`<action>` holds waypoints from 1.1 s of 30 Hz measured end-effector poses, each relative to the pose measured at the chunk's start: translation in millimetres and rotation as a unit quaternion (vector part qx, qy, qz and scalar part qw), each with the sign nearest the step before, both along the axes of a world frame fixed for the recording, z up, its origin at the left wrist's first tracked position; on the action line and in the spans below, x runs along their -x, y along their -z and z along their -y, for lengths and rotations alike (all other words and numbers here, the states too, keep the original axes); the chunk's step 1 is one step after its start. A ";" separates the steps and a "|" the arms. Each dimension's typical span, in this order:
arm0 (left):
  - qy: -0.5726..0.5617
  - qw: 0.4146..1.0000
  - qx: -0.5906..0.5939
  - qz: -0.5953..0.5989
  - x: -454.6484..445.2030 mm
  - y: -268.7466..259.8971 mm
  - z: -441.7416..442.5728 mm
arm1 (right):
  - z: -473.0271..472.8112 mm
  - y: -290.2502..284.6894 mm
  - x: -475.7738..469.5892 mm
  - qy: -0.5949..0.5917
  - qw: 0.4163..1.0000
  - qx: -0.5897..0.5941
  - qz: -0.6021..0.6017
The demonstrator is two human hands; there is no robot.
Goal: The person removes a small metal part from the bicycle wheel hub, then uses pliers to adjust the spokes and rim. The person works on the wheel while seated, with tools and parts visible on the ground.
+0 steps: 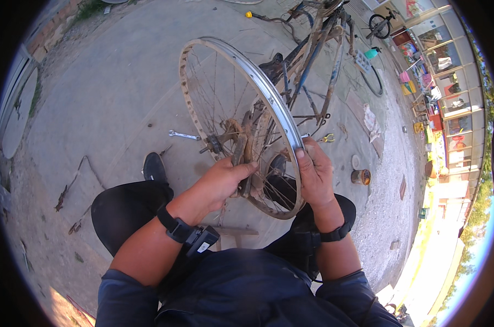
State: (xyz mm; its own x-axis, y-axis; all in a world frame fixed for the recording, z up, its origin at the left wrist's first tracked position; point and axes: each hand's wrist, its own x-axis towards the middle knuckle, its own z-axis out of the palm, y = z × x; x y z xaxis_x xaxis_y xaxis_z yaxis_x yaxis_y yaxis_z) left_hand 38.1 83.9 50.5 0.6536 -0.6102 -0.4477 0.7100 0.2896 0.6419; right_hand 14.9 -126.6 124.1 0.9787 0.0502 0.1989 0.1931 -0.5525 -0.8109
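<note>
A spoked bicycle wheel (271, 101) with a bare metal rim and no tyre on it stands tilted between my knees. My right hand (315, 173) grips its rim on the near right side, thumb on the shiny outer face. My left hand (226, 180) is closed around rusty metal bars (244, 141) beside the wheel's hub (216, 144). Whether these bars are fixed to the hub I cannot tell. Beyond the wheel lies a worn blue bicycle frame (312, 61), partly hidden by the rim.
On the concrete lie a combination wrench (184, 135), yellow-handled pliers (328, 138) and rusty cable-like pieces (73, 186). A rusty can (360, 177) stands to the right. A green spray bottle (371, 53) and another bicycle (381, 26) are farther off.
</note>
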 end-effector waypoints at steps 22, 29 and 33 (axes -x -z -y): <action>0.043 0.987 0.137 -0.076 1.4 -17.3 -13.5 | 0.9 -2.9 4.4 0.020 1.000 0.010 -0.015; 0.020 0.983 0.168 -0.068 -14.6 -15.3 -11.3 | -2.9 -2.3 7.0 0.020 1.000 0.022 -0.006; 0.014 0.984 0.167 -0.057 -20.4 -9.2 -10.9 | -2.4 -2.9 6.6 0.010 0.999 0.034 -0.009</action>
State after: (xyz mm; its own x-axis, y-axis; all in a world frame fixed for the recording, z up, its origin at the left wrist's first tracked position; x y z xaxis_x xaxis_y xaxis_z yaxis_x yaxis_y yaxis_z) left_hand 58.5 94.9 59.7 0.5919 -0.7530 -0.2876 0.7823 0.4506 0.4301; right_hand 8.3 -124.2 127.0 0.9832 0.0439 0.1772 0.1668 -0.6103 -0.7744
